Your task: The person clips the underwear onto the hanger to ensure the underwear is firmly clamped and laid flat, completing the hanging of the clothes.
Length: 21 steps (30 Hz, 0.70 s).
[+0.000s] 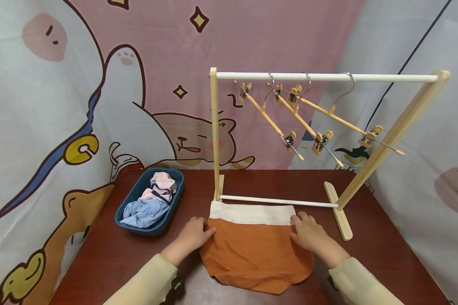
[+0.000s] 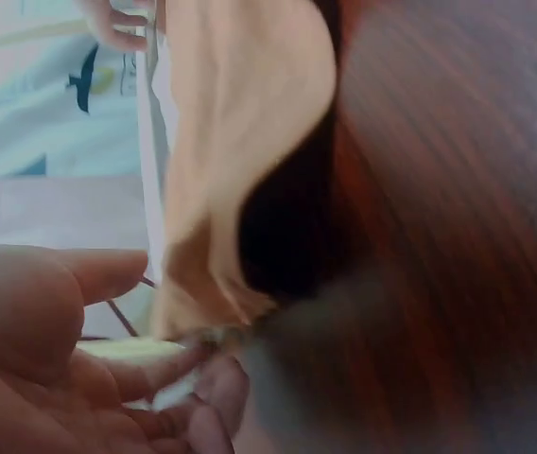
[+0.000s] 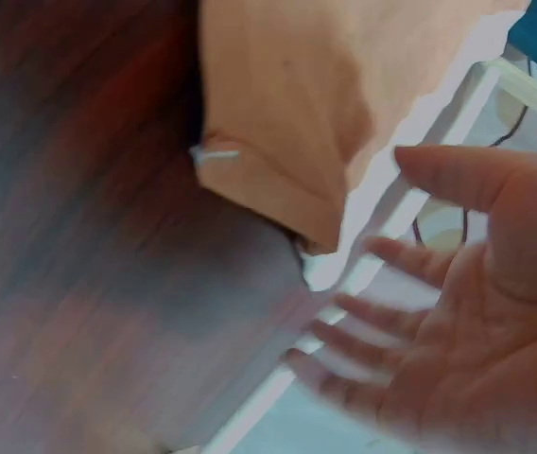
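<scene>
The fingers of the right hand [image 1: 308,232] are loose and spread beside the right edge of an orange-and-white cloth [image 1: 255,250]; those of the left hand [image 1: 192,234] are released too, thumb apart, though blur hides whether their tips meet its left edge. The cloth lies between them on the counter [image 1: 389,254]. Beyond the left fingers, a blue basket [image 1: 146,231] holds clothes [image 1: 149,208], too crumpled to make out. Past both hands' fingers stands a rack [image 1: 248,76] with three clip hangers [image 1: 271,121].
</scene>
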### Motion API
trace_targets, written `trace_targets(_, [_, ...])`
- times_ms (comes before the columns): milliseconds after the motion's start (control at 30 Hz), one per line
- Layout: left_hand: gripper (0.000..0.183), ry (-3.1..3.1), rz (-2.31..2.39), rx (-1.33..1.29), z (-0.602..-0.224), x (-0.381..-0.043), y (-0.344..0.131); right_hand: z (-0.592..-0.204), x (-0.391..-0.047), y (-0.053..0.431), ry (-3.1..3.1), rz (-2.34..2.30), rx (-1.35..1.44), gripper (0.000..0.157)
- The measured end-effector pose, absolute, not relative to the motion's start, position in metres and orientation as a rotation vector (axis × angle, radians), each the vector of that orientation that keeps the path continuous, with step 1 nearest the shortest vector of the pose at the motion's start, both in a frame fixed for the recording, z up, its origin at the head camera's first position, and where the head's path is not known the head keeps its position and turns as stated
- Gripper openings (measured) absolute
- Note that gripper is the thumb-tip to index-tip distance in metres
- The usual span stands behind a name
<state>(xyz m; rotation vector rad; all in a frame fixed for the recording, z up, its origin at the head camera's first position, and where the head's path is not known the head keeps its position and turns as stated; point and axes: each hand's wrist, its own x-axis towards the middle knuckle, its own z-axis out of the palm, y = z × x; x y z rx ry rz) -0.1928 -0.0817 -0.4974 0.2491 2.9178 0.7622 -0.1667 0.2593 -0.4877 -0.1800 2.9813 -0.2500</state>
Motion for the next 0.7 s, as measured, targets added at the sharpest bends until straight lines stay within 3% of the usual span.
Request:
trace_targets(133, [0.025,2.842,0.894,0.275,-0.503,-0.203,-0.086,-0.498,-0.17,0.26,2.893,-0.325,-0.308,0.062])
trace_targets(300, [0.026,2.748,0.974,0.166,-0.505,-0.207,-0.09,-0.506,-0.171,0.26,2.813,-0.341,-0.326,0.081])
trace_targets(467, [0.03,2.933,0.769,0.098,-0.509,-0.209,-0.089,-0.508,-0.173,0.261,2.842,-0.277,-0.325,0.09])
trace_targets(567, [0.039,3.07,0.698,0.244,-0.508,-0.208,-0.081,-0.507,-0.173,0.26,2.873,-0.286,-0.366,0.088])
trace_targets(700, [0.05,3.082,0.576,0.638,-0.507,-0.207,-0.065,-0.508,-0.176,0.251,2.902,-0.335,-0.442,0.08])
